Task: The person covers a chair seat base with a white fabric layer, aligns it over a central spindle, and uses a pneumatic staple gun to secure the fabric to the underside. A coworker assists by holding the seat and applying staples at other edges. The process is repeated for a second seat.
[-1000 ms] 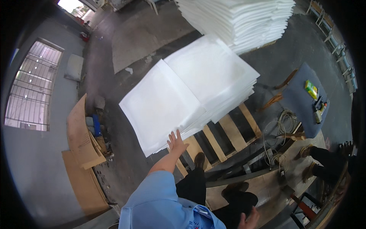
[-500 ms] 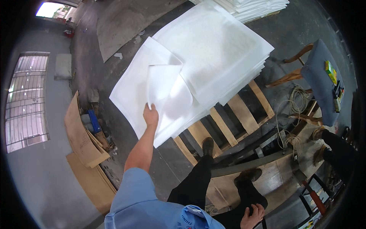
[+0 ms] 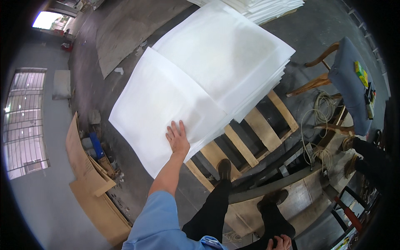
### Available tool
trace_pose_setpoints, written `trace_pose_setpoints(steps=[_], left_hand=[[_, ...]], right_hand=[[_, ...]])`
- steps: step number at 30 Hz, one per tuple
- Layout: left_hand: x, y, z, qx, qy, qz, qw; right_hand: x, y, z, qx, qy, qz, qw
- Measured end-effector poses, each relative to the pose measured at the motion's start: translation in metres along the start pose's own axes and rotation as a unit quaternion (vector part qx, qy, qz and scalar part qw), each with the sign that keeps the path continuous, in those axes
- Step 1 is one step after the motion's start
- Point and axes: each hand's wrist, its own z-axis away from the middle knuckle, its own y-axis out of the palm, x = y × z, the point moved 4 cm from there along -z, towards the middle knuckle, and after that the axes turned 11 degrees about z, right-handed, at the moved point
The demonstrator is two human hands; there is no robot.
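Note:
A stack of large, thin white sheets [image 3: 250,43] lies on a wooden pallet [image 3: 262,127]. A shorter white sheet [image 3: 154,96] covers the stack's left part, its edge crossing the pile at a slant. My left hand [image 3: 178,138] rests palm down on this sheet near its front edge, fingers spread, gripping nothing. Down at the lower edge, by my right thigh, my right hand [image 3: 280,242] shows only in part. Its fingers are loosely bent and a little apart, with nothing visible in them.
Another white stack [image 3: 271,9] stands at the back. To the right are a blue-grey upholstered chair [image 3: 350,79] with small boxes on it and coiled pale cable [image 3: 326,109]. Cardboard [image 3: 85,156] leans by the left wall. Another person's legs [image 3: 368,158] show at right.
My left hand has let go of the sheet's folded-back corner and moved right. The corner now lies flat, with my palm on the sheet. My right hand has dropped slightly toward the lower edge.

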Motion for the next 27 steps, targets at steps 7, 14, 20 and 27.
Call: trace_pose_setpoints(steps=[7, 14, 20, 27], left_hand=[[0.011, -0.040, 0.002, 0.047, 0.038, 0.026, 0.998], [0.049, -0.315, 0.017, -0.044, 0.096, 0.090, 0.990], [0.059, -0.501, 0.028, -0.015, 0.048, 0.286, 0.957], [0.004, -0.402, 0.022, -0.046, 0.093, 0.260, 0.960]], right_hand=[[0.002, 0.000, -0.001, -0.014, -0.006, -0.028, 0.999], [-0.005, -0.007, -0.001, 0.011, 0.027, -0.058, 0.998], [-0.002, -0.005, -0.012, -0.041, 0.073, -0.073, 0.994], [-0.003, 0.002, -0.020, 0.045, 0.129, -0.153, 0.979]])
